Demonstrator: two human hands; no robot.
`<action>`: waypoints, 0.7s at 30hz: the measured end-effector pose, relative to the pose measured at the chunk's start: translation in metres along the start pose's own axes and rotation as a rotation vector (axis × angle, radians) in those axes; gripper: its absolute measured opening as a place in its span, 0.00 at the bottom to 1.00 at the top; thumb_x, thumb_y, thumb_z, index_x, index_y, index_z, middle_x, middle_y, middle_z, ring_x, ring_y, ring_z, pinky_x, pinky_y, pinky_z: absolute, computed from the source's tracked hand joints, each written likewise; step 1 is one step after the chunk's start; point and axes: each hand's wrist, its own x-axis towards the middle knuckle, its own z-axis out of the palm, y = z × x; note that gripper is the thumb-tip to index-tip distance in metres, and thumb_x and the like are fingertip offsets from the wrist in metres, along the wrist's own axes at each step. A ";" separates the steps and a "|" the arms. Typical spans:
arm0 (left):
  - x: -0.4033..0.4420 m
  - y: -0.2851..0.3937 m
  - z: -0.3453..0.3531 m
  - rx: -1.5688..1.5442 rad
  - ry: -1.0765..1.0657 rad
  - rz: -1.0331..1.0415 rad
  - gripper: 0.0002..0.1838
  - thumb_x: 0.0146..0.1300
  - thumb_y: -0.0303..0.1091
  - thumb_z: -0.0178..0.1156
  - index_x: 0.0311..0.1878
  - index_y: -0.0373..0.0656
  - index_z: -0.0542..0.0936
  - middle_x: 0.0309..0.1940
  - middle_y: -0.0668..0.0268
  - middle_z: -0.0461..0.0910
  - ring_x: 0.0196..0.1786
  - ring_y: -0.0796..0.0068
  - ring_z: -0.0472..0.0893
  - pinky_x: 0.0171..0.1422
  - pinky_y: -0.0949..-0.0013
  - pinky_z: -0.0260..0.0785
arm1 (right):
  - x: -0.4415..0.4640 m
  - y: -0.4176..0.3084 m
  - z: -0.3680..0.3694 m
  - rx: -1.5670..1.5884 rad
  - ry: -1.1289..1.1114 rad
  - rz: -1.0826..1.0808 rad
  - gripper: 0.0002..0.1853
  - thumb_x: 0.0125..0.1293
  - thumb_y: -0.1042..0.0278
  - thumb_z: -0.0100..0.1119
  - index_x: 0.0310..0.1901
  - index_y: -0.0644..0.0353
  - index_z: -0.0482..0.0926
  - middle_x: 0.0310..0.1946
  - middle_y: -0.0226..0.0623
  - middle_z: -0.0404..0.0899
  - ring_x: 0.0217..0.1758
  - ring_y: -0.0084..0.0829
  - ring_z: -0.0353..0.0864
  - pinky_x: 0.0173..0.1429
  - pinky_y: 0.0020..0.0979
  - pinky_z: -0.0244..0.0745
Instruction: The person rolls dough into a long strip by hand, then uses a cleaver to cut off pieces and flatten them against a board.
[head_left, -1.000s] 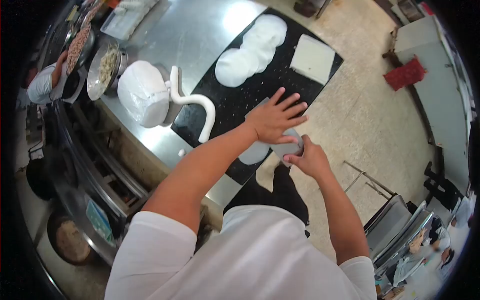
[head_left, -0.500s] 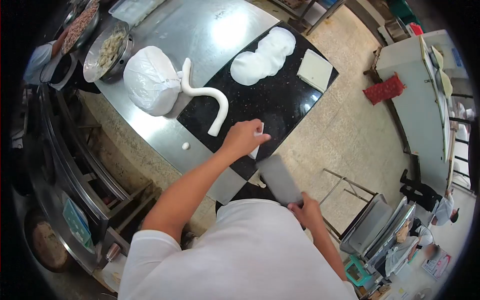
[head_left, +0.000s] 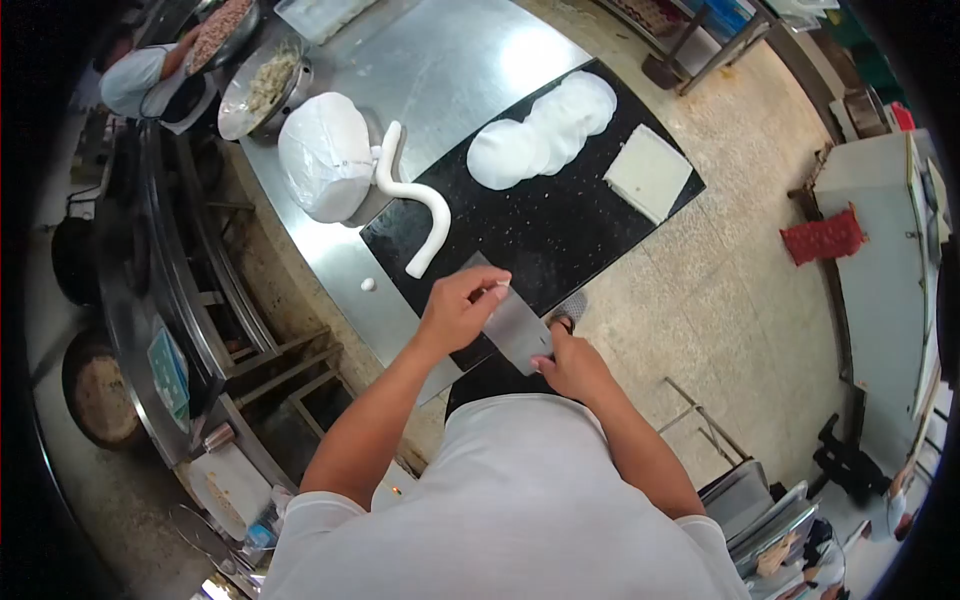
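My right hand (head_left: pixel 575 362) grips the near end of a cleaver with a wide grey blade (head_left: pixel 517 332), held flat over the near edge of the black slab (head_left: pixel 560 215). My left hand (head_left: pixel 462 310) is closed at the blade's far end, with a small white bit showing at its fingertips; its kind I cannot make out. Beyond lies a curved rope of white dough (head_left: pixel 432 205) across the slab's left edge. Overlapping thin white dough rounds (head_left: pixel 502 155) rest farther back. A stack of pale square sheets (head_left: pixel 648 172) sits at the right corner.
A large plastic-covered white mound (head_left: pixel 325 155) stands on the steel table (head_left: pixel 420 60), with a small white lump (head_left: pixel 368 285) nearer. Bowls of food (head_left: pixel 268 85) are at the far left beside another person (head_left: pixel 135 80). A red net sack (head_left: pixel 825 235) hangs at the right.
The cleaver has swung left and now lies under my left hand. My right hand has moved up and left; my left hand has come slightly nearer. The view has shifted.
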 end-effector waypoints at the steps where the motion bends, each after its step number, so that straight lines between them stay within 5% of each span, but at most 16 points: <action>1: 0.009 0.006 0.001 0.012 0.013 0.001 0.11 0.71 0.29 0.64 0.54 0.39 0.85 0.40 0.68 0.86 0.38 0.82 0.80 0.42 0.74 0.74 | -0.005 0.010 -0.008 -0.009 -0.057 -0.008 0.25 0.63 0.61 0.71 0.52 0.71 0.72 0.35 0.64 0.84 0.43 0.63 0.86 0.49 0.55 0.80; 5: 0.089 0.028 -0.018 0.039 0.363 0.014 0.15 0.72 0.33 0.63 0.57 0.37 0.84 0.42 0.66 0.86 0.43 0.81 0.80 0.51 0.74 0.74 | -0.027 0.046 -0.048 0.026 -0.029 -0.034 0.22 0.63 0.62 0.71 0.51 0.70 0.75 0.34 0.62 0.85 0.42 0.62 0.86 0.47 0.53 0.80; 8: 0.147 -0.006 -0.044 -0.234 0.329 -0.182 0.23 0.71 0.40 0.64 0.66 0.39 0.79 0.54 0.58 0.85 0.56 0.70 0.83 0.63 0.67 0.74 | -0.039 0.055 -0.080 0.107 -0.007 0.117 0.21 0.64 0.63 0.70 0.50 0.69 0.76 0.35 0.60 0.85 0.43 0.61 0.87 0.46 0.49 0.81; 10: 0.157 -0.015 -0.054 0.098 0.360 -0.141 0.35 0.67 0.47 0.68 0.74 0.44 0.72 0.72 0.46 0.72 0.74 0.54 0.72 0.76 0.58 0.64 | -0.037 0.064 -0.091 0.305 0.292 -0.218 0.17 0.68 0.62 0.68 0.48 0.67 0.77 0.30 0.49 0.86 0.36 0.47 0.89 0.40 0.41 0.80; 11: 0.152 -0.023 -0.056 0.105 0.367 -0.144 0.35 0.67 0.47 0.68 0.74 0.44 0.72 0.72 0.46 0.72 0.74 0.54 0.72 0.76 0.58 0.64 | -0.037 0.069 -0.097 0.310 0.286 -0.226 0.17 0.68 0.62 0.68 0.48 0.67 0.77 0.30 0.49 0.86 0.36 0.47 0.89 0.40 0.41 0.80; 13: 0.117 -0.016 -0.054 0.460 0.263 0.108 0.43 0.63 0.52 0.70 0.79 0.48 0.66 0.81 0.40 0.53 0.82 0.43 0.57 0.82 0.51 0.54 | -0.035 0.058 -0.116 0.490 0.355 -0.088 0.14 0.73 0.61 0.63 0.48 0.65 0.77 0.26 0.36 0.82 0.29 0.29 0.83 0.35 0.32 0.76; 14: 0.099 -0.020 -0.054 0.501 0.243 0.136 0.44 0.63 0.51 0.71 0.79 0.48 0.66 0.82 0.39 0.50 0.82 0.39 0.55 0.83 0.49 0.52 | -0.024 0.063 -0.111 0.674 0.453 -0.183 0.14 0.75 0.60 0.61 0.48 0.64 0.76 0.26 0.33 0.78 0.28 0.25 0.79 0.34 0.30 0.73; 17: 0.040 -0.046 -0.051 0.618 0.523 0.179 0.38 0.57 0.45 0.77 0.68 0.41 0.74 0.68 0.42 0.70 0.71 0.40 0.69 0.75 0.48 0.64 | 0.035 0.068 -0.100 0.939 0.600 -0.294 0.13 0.78 0.59 0.57 0.47 0.62 0.75 0.27 0.31 0.74 0.26 0.23 0.76 0.31 0.27 0.72; 20: -0.006 -0.075 -0.054 0.565 0.541 0.002 0.30 0.53 0.41 0.80 0.55 0.39 0.78 0.54 0.50 0.78 0.59 0.45 0.76 0.63 0.50 0.70 | 0.074 0.066 -0.086 1.270 0.551 0.317 0.08 0.79 0.61 0.53 0.45 0.55 0.70 0.27 0.30 0.74 0.22 0.25 0.74 0.27 0.29 0.74; 21: -0.010 -0.077 -0.056 0.620 0.550 0.115 0.25 0.51 0.38 0.80 0.47 0.39 0.79 0.44 0.55 0.80 0.51 0.48 0.78 0.55 0.50 0.71 | 0.073 0.058 -0.081 1.258 0.553 0.316 0.08 0.79 0.61 0.53 0.45 0.55 0.70 0.27 0.30 0.74 0.22 0.25 0.74 0.27 0.29 0.74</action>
